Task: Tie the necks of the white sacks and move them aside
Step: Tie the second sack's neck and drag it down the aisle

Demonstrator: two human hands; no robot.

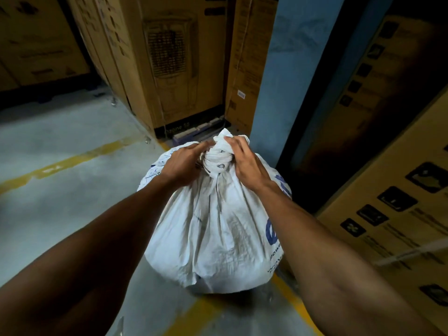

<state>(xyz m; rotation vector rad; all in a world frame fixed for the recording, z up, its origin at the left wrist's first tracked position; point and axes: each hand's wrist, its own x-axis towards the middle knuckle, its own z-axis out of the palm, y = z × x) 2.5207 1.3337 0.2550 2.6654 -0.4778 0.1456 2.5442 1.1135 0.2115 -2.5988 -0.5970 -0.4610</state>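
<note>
Fingers of both hands, left hand [183, 163] and right hand [244, 163], curl round the white sack's [213, 226] bunched neck [217, 157]; blue print reads "POWE".

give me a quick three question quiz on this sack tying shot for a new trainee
1. True or false: both hands grip the gathered neck of the white sack.
2. What does the sack stand on?
A. a table
B. the concrete floor
C. a trolley
3. Fill in: a metal ____ shows on the neck between the hands.

Key
1. True: the left hand and right hand hold it from either side.
2. B
3. eyelet
</note>
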